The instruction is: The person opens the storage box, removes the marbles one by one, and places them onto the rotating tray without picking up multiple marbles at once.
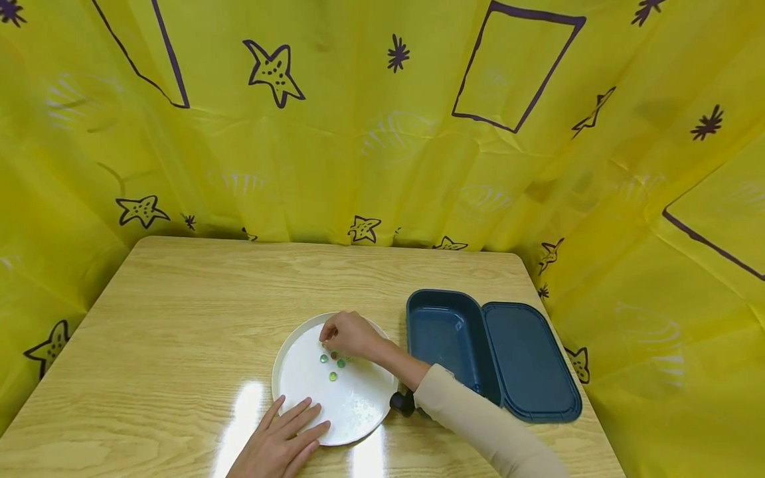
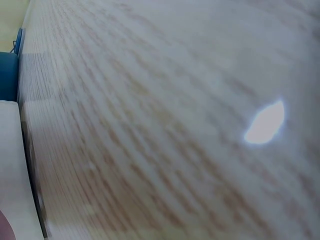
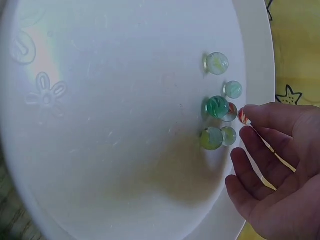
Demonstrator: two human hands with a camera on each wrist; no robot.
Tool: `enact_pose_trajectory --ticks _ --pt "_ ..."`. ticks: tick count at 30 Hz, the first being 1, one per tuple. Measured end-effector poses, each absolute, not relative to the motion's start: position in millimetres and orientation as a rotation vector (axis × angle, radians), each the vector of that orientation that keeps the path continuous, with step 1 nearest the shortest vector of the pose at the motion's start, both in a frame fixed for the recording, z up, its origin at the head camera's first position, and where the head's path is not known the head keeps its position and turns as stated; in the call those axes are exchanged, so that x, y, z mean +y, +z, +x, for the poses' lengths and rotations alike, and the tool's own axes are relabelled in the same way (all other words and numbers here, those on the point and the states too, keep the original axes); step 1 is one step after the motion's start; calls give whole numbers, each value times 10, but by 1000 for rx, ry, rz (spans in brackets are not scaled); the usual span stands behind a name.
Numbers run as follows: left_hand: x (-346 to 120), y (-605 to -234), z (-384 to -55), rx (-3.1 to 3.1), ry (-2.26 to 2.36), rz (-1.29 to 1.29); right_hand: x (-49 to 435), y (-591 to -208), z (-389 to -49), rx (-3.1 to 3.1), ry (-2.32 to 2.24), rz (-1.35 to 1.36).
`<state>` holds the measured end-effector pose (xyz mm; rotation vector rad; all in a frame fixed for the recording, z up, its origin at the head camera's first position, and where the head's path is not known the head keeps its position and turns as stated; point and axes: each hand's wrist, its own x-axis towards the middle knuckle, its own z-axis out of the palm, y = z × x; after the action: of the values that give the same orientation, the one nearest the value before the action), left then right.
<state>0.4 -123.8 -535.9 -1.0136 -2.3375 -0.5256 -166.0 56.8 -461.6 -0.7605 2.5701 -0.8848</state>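
A white round tray (image 1: 299, 385) lies on the table, with several glass marbles on it. My right hand (image 1: 354, 335) is over the tray's far part. In the right wrist view its thumb and index finger pinch a red-striped marble (image 3: 243, 116) near the rim. Beside it lie a dark green marble (image 3: 218, 107), a brownish-red one (image 3: 230, 112) partly hidden behind that, a yellow-green marble (image 3: 211, 138) and a few pale ones. My left hand (image 1: 281, 438), fingers spread and straight, rests on the tray's near left edge.
To the right stands an open dark blue box (image 1: 439, 332), partly hidden by the right forearm. Its flat lid (image 1: 528, 358) lies beside it. A black object (image 1: 402, 403) shows under the right forearm. Yellow patterned curtains (image 1: 335, 146) surround the wooden table (image 1: 179, 318).
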Motion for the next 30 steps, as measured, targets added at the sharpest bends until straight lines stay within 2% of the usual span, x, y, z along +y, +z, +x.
enact_pose_trajectory --ticks 22,30 --pt "-1241 -5355 -3 -2350 -527 -1024 551 -4651 -1660 2565 -822 -731" --pt "-1243 -5352 0 -2354 -526 -1025 612 -4467 -1654 2538 -827 -699"
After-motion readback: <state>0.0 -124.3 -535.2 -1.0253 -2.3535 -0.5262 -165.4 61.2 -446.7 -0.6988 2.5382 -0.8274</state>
